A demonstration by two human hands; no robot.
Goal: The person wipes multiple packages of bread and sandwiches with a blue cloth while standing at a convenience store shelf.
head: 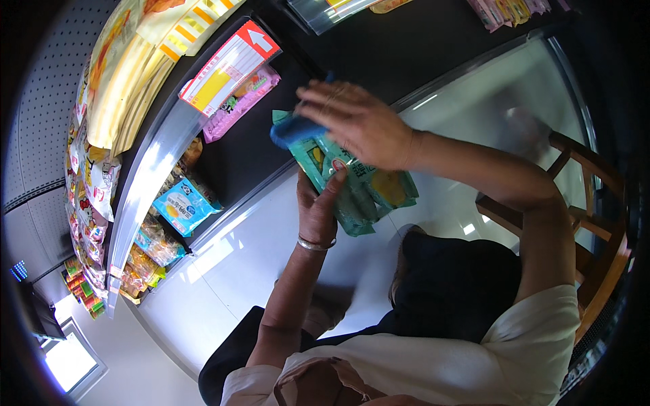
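Observation:
My left hand (320, 205), with a bangle at the wrist, grips green plastic snack packages (350, 177) from below, its thumb across their front. Over the upper end of the packages is my right hand (363, 124), blurred, with its fingers bent around or resting on a blue cloth (299, 131). The cloth lies against the packages' top edge. Part of the packages is hidden under the right hand.
Beside the hands at left stands a shelf with a clear price strip (152, 137), a pink snack pack (241, 104), a blue snack pack (185, 205) and bagged goods. A wooden chair (599, 223) stands at right. White tiled floor (218, 284) shows below.

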